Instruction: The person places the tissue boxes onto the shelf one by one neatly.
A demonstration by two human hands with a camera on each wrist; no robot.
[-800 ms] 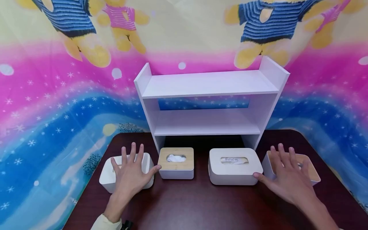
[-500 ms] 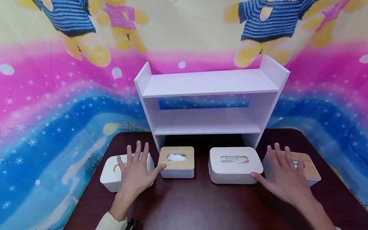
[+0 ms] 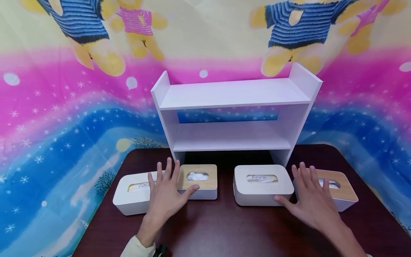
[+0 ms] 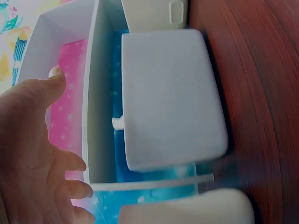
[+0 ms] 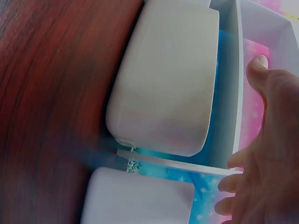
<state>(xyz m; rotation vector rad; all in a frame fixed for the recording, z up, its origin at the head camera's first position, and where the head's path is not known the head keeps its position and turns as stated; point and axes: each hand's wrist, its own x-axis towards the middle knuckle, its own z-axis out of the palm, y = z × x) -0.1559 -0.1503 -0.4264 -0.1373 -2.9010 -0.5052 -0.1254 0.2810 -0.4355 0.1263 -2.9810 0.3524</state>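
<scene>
My left hand (image 3: 167, 200), fingers spread and straight, hovers between the far-left white tissue box (image 3: 131, 200) and a small wood-topped tissue box (image 3: 197, 194), hiding parts of both. My right hand (image 3: 313, 203) is likewise spread, in front of a second wood-topped tissue box (image 3: 341, 189). Its thumb overlaps the corner of a cream tissue box (image 3: 261, 196), whose slot shows paper lettered "Face". Similar lettering shows in the far-left box. In the left wrist view the hand (image 4: 32, 149) stands apart from a white box wall (image 4: 173, 98); the right wrist view has the hand (image 5: 268, 149) beside a cream box wall (image 5: 163, 79).
A white shelf unit (image 3: 231, 146) with two boards stands at the back of the dark wooden table (image 3: 221, 228), behind the boxes. A colourful printed cloth (image 3: 64, 142) hangs behind and around the table.
My left hand has shifted right, uncovering the far-left box's slot. My right hand has drifted slightly left, exposing more of the right wood-topped box. The boxes have stayed in place.
</scene>
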